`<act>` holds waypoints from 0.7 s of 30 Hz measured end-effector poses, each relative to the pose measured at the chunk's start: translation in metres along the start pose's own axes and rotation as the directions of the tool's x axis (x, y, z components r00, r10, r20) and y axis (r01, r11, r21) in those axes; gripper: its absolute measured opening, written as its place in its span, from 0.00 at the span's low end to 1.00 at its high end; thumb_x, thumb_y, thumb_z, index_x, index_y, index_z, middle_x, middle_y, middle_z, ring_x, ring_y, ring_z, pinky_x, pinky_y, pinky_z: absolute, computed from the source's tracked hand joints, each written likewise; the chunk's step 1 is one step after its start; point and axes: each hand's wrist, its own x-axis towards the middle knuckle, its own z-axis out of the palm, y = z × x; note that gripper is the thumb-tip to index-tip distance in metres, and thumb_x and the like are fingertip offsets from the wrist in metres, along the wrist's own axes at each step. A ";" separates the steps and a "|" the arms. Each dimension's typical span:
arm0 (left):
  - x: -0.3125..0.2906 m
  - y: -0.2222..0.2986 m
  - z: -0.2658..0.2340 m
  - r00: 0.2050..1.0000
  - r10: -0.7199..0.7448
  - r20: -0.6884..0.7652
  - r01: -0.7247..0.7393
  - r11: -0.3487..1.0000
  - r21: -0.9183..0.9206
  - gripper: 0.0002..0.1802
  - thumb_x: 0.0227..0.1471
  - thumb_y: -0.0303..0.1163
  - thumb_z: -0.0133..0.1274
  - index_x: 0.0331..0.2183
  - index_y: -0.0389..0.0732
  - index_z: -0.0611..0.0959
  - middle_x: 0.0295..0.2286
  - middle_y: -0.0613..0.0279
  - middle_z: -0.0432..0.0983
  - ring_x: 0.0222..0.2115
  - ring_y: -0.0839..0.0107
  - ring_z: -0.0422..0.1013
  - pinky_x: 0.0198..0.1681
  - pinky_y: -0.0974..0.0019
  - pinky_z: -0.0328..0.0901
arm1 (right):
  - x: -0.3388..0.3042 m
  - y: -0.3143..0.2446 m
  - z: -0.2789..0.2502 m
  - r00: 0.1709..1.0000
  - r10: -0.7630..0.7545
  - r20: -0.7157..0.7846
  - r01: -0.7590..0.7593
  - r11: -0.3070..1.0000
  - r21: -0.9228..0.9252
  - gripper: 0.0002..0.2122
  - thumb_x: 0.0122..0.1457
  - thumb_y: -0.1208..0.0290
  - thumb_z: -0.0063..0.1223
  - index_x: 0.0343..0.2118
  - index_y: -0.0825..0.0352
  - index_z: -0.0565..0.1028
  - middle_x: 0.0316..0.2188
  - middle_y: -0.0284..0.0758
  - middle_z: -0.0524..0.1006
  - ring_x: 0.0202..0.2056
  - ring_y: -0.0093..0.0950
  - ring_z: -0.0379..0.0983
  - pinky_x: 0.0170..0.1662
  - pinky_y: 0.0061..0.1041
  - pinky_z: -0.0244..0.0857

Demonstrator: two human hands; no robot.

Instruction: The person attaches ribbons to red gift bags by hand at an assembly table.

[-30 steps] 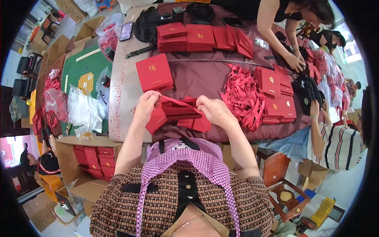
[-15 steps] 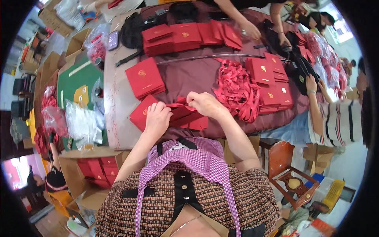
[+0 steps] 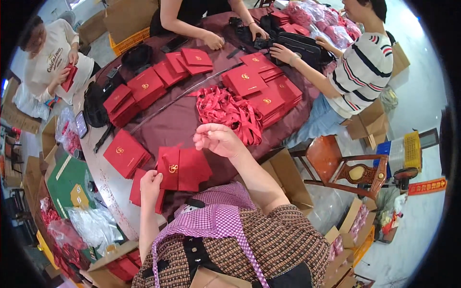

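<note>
Hands, two, over the near edge of a round table point(image 3: 182, 125) draped in maroon cloth. Left hand point(image 3: 151, 185) closed on the lower corner of a red folded card with a gold emblem point(image 3: 169, 168), thumb on its face, holding it upright just above the table edge. A second, larger red card point(image 3: 194, 168) lies touching it on the right, and a third red piece point(image 3: 136, 188) shows flat behind the left hand. Right hand point(image 3: 218, 140) raised above these, fingers loosely curled; whether its grip has anything pinched cannot be told. One heap of red ribbons point(image 3: 228, 108) lies just beyond the right hand. One stack of red cards point(image 3: 126, 153) lies left of the held card; further stacks sit across the far half of the table, at least six, exact count unclear. Three other people are at the table: one at top left holding a red card point(image 3: 69, 77), one at the far side, one in a striped shirt point(image 3: 362, 72) on the right. One wooden chair point(image 3: 348, 165) stands beside the table at right.
</note>
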 end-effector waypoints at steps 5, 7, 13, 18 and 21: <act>0.002 -0.017 0.010 0.991 -0.127 0.038 0.132 0.938 -0.320 0.08 0.50 0.25 0.53 0.34 0.32 0.79 0.22 0.71 0.72 0.24 0.84 0.65 0.28 0.76 0.60 | -0.005 0.009 -0.008 0.979 -0.110 -0.171 0.070 0.973 -0.222 0.12 0.58 0.79 0.46 0.44 0.73 0.72 0.38 0.44 0.77 0.39 0.36 0.77 0.46 0.32 0.70; 0.002 -0.012 0.009 0.986 -0.136 0.099 0.165 0.886 -0.434 0.11 0.50 0.25 0.53 0.38 0.31 0.78 0.28 0.66 0.75 0.30 0.80 0.68 0.34 0.75 0.64 | -0.004 0.005 -0.002 0.954 -0.150 -0.259 -0.007 0.854 -0.520 0.08 0.58 0.79 0.47 0.38 0.73 0.74 0.32 0.40 0.78 0.32 0.32 0.77 0.40 0.29 0.72; 0.003 0.002 0.007 0.973 -0.063 0.223 0.191 0.763 -0.617 0.14 0.50 0.22 0.50 0.41 0.31 0.76 0.35 0.62 0.76 0.36 0.76 0.70 0.41 0.73 0.64 | -0.007 0.013 0.007 0.924 -0.379 -0.048 0.018 0.169 -0.985 0.06 0.46 0.81 0.57 0.29 0.68 0.78 0.36 0.36 0.73 0.41 0.29 0.69 0.44 0.26 0.64; -0.008 0.005 0.000 0.960 -0.078 0.269 0.247 0.687 -0.684 0.15 0.50 0.19 0.48 0.43 0.32 0.75 0.36 0.62 0.75 0.36 0.77 0.71 0.43 0.75 0.65 | -0.001 0.040 0.038 0.918 -0.337 0.208 0.167 -0.148 -0.975 0.10 0.39 0.79 0.62 0.28 0.63 0.79 0.46 0.37 0.72 0.45 0.37 0.65 0.50 0.33 0.58; -0.011 0.010 -0.005 0.955 -0.092 0.280 0.256 0.729 -0.634 0.14 0.50 0.20 0.49 0.42 0.31 0.75 0.35 0.64 0.75 0.35 0.78 0.70 0.42 0.75 0.65 | -0.001 0.061 0.046 0.906 -0.345 0.245 0.208 -0.141 -0.968 0.11 0.38 0.78 0.63 0.28 0.62 0.79 0.43 0.35 0.72 0.42 0.36 0.65 0.46 0.32 0.60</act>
